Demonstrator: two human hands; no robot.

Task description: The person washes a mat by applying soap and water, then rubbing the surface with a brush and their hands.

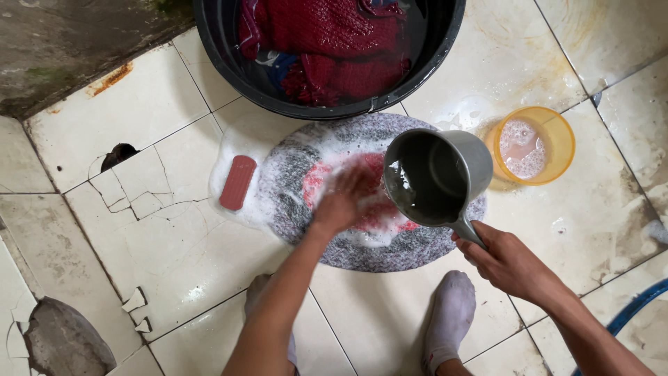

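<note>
Count: 1 mat (417,247), 1 scoop (437,177), 1 brush (237,182), 1 black tub (229,59), 1 yellow cup (561,139), 2 hands, 2 socked feet.

Mat: oval, grey rim, red centre, covered in white suds, flat on the tiled floor (174,257), frame centre. Tub sits at its 12 o'clock, rim overlapping the mat's top edge.

Left hand (342,202): flat on the mat's red centre, palm down, fingers spread, motion-blurred. Not gripping anything.

Right hand (508,263): closed around the scoop's handle, at 5 o'clock of the mat, just off its edge. Scoop is grey, held above the mat's right half at 3 o'clock of the left hand, tilted toward it, mouth facing the camera. Water inside, pooled at the low left side.

Brush: red, lies in suds on the floor at 9 o'clock of the mat, just beside its edge, well apart from both hands.

Containers:
- tub: dark water plus red knitted cloth, a bit of blue fabric showing.
- cup: at 2 o'clock of the mat, near the scoop, foamy liquid at the bottom.

Feet at 6 o'clock, just below the mat. Blue hose (637,306) at the lower right edge. Floor tiles cracked on the left.
</note>
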